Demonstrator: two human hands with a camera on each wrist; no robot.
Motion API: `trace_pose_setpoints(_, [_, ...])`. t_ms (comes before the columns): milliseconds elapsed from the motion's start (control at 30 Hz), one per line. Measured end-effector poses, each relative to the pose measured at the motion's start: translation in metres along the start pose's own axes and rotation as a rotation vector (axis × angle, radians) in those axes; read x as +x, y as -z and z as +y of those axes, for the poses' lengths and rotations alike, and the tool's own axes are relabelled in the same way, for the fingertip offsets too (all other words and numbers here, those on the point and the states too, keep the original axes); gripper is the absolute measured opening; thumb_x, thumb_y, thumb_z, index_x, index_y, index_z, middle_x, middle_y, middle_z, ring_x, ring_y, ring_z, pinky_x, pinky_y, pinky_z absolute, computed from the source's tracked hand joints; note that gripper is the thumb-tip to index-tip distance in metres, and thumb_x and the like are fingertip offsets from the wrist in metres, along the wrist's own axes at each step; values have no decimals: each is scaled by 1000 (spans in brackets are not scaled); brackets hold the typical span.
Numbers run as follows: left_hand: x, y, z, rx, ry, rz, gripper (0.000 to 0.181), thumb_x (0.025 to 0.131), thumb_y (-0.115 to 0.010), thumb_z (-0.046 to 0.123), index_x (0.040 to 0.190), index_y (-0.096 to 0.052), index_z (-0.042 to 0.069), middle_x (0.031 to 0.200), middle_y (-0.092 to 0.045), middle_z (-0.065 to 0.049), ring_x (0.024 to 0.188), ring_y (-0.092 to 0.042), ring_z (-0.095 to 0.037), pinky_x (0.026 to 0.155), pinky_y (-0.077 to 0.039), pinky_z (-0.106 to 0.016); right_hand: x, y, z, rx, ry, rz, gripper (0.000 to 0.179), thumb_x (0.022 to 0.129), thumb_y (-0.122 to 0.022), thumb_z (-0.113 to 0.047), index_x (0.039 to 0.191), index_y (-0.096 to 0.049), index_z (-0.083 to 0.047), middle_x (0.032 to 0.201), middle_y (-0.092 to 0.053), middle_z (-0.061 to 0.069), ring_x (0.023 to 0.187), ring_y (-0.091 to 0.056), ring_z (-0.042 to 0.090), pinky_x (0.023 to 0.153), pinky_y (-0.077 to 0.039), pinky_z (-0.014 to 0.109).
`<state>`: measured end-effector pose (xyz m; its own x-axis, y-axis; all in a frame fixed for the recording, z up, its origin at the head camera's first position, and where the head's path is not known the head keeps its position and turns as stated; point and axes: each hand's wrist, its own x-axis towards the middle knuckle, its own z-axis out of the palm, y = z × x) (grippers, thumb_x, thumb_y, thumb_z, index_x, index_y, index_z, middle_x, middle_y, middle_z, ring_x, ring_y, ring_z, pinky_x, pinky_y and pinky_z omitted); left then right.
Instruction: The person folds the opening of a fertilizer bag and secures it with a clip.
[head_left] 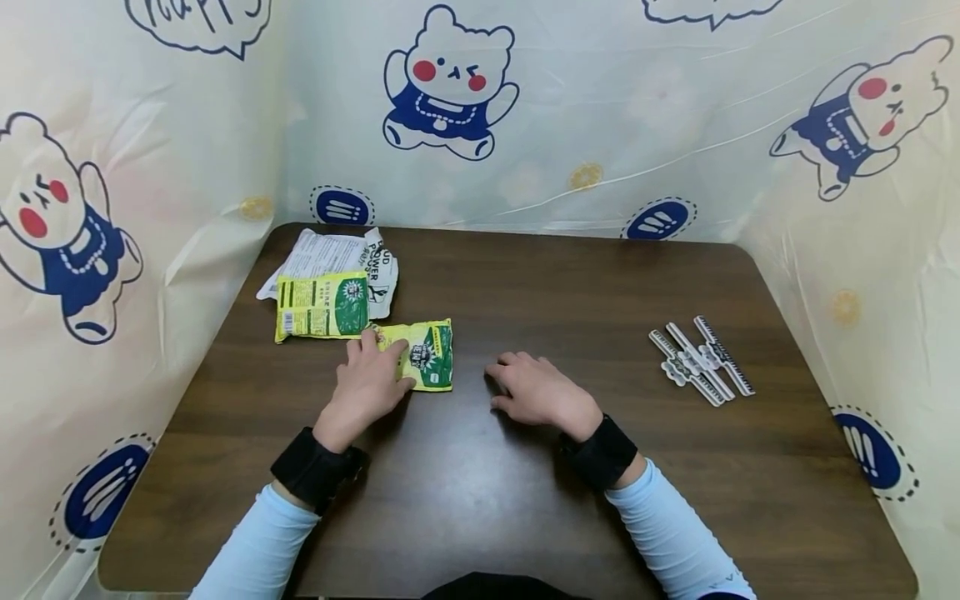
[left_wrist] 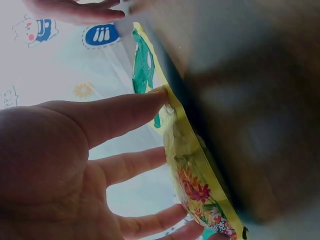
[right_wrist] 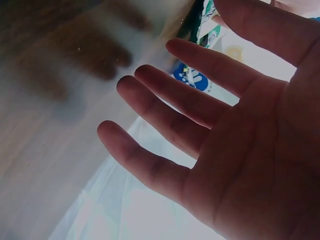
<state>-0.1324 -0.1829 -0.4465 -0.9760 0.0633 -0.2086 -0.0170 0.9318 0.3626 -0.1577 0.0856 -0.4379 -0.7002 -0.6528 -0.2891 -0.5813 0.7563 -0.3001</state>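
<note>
My left hand (head_left: 369, 382) rests on a yellow-and-green packet (head_left: 432, 357) that lies flat on the table. In the left wrist view the thumb (left_wrist: 115, 114) touches the packet's edge, and the spread, fairly straight fingers touch its flower-printed face. Just up and left of that hand lies a second yellow-and-green packet (head_left: 322, 306), partly over a white printed pouch (head_left: 318, 254). To the right of the nearer packet, my right hand (head_left: 542, 392) hovers low over or touches the table, holding nothing. Its fingers (right_wrist: 165, 130) are spread and relaxed in the right wrist view.
Several white clips or comb-like strips (head_left: 702, 360) lie side by side on the right of the brown table (head_left: 480, 500). A pale curtain (head_left: 570, 108) printed with bears stands along the table's back and both sides.
</note>
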Motion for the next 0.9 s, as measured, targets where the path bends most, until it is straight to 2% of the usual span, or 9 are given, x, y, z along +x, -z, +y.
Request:
trace_pose_setpoints(300, [17,-4,20,36,-11,-20,59,97,-73,26,148,-52,5,139,-31,-35,128,-30,-56,89,-46,-76,2,3,8,33,-16,-18,52,103,-68,-31,148,-57,-9,145,-60,17,130,-56,32,105,-49,55])
trace_pose_setpoints(567, [27,-10,38,72,-33,-18,62,98,-72,30,151,-49,6,151,-26,-40,135,-28,-59,89,-48,-75,6,3,13,52,-19,15,50,102,-68,-31,145,-61,-7,141,-62,17,128,-58,32,103,-50,56])
trace_pose_setpoints(767, [33,-16,52,92,-28,-26,63,99,-71,33,152,-49,7,152,-27,-39,137,-29,-58,92,-49,-74,3,4,14,47,-39,28,51,101,-69,-33,143,-62,-5,134,-63,18,118,-59,33,98,-52,54])
trace_pose_setpoints(900, [37,-19,60,103,-32,-8,61,100,-70,34,151,-51,6,146,-32,-36,133,-33,-56,88,-53,-71,2,7,16,55,-60,36,53,101,-70,-33,143,-62,-2,132,-64,19,115,-60,33,95,-53,53])
